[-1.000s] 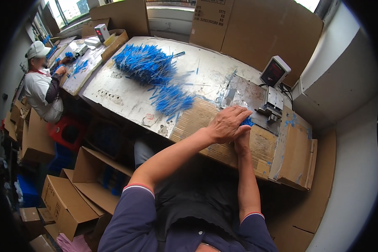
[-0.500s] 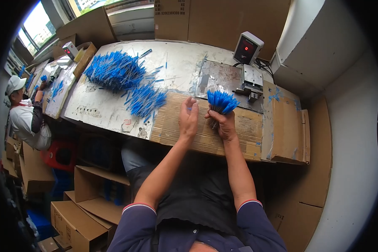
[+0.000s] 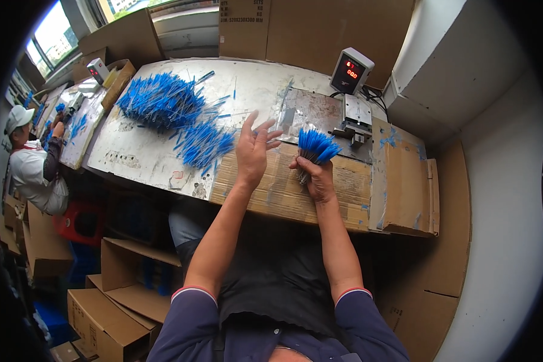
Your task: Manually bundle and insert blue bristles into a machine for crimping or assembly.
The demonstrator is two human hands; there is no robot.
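Held tight in the right hand [image 3: 315,175], with fingers curled round it: a bunch of thin sticks [image 3: 317,146] with blue ends. Blue ends up and away from the body, spread out like a brush; pale ends poking out at the bottom of the fist. Long way of the bunch running from low on the left of the fist to past its top, leaning a little to the right. Left hand [image 3: 253,151] wide open, fingers spread and a bit blurry, nothing in it, to the left of the right hand. Below both hands, a flat piece of brown cardboard [image 3: 347,186] on the white counter [image 3: 256,78]. Just left of the left hand, a small pile [image 3: 205,145] of blue-ended sticks, and past that a big heap [image 3: 160,102], sticks pointing many ways. Past the right hand, a bit to the right, a metal machine [image 3: 357,111] and a white box with red lights [image 3: 351,71]. Far down to the left of the left hand, an open brown box [image 3: 117,271] with blue things [image 3: 148,274] inside, too dark to tell what kind. Just below that, another brown box [image 3: 96,320], inside hard to see.
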